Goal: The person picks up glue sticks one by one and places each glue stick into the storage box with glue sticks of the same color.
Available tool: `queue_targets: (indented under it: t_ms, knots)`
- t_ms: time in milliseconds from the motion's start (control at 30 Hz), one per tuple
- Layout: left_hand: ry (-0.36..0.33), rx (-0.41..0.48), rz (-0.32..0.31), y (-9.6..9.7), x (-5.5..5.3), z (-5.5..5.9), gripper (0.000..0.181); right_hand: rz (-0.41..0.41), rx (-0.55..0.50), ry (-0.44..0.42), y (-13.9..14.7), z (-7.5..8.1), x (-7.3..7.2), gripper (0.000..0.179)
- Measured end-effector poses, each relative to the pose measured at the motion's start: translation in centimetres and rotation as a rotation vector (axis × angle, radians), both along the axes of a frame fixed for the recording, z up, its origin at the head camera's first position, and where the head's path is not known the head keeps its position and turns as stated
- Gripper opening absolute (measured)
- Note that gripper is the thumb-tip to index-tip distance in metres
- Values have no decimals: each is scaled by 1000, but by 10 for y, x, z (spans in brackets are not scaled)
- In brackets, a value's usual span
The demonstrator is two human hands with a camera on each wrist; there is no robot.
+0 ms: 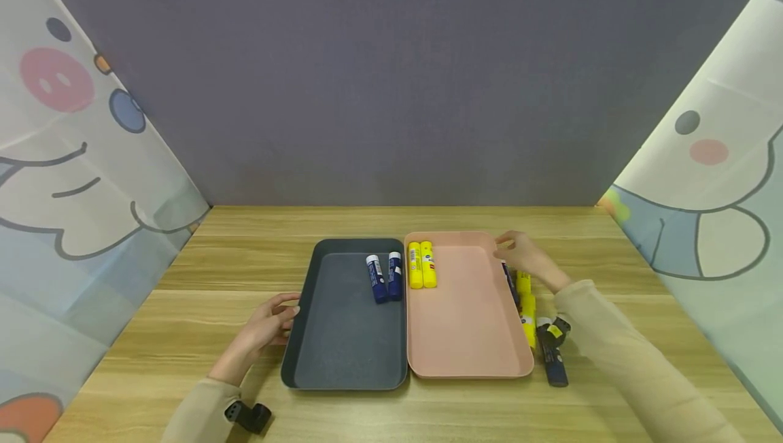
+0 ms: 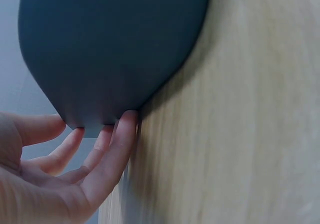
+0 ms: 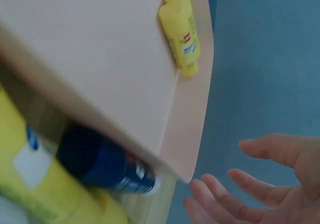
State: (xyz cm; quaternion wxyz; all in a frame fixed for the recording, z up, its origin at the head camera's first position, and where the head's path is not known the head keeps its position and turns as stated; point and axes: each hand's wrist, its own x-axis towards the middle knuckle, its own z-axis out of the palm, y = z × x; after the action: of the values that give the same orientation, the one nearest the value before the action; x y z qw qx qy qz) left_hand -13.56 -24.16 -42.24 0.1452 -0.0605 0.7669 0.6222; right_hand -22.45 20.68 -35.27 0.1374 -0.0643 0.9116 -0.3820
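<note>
My left hand rests its fingertips against the outer left wall of a dark grey tray; in the left wrist view its fingers touch that wall low down, near the table. Two blue glue sticks with white caps lie inside this tray at the back right. Beside it stands a pink tray, holding two yellow glue sticks side by side at the back left. My right hand is at the pink tray's back right corner, fingers loosely bent and spread, with nothing held between them.
Along the pink tray's right side, several more yellow glue sticks and blue glue sticks lie on the wooden table, partly under my right forearm. A grey panel rises behind the table, with printed cloths at both sides.
</note>
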Motion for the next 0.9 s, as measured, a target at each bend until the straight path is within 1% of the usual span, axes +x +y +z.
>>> queue_targets:
  t_ms: [133, 333, 700, 800, 900]
  knots:
    - [-1, -2, 6, 0, -1, 0, 43, -20, 29, 19, 8, -2, 0, 48]
    - [2, 3, 11, 0, -1, 0, 43, -45, 52, 48, 18, -8, -3, 45]
    - [14, 19, -9, 1, 0, 1, 43, -70, 178, 89, 32, -18, -6, 47]
    - [13, 20, -4, 1, 0, 1, 43, -77, 187, 96, 35, -21, -7, 47]
    - [10, 20, 4, 1, 1, 1, 43, -96, 176, 82, 37, -22, -7, 48]
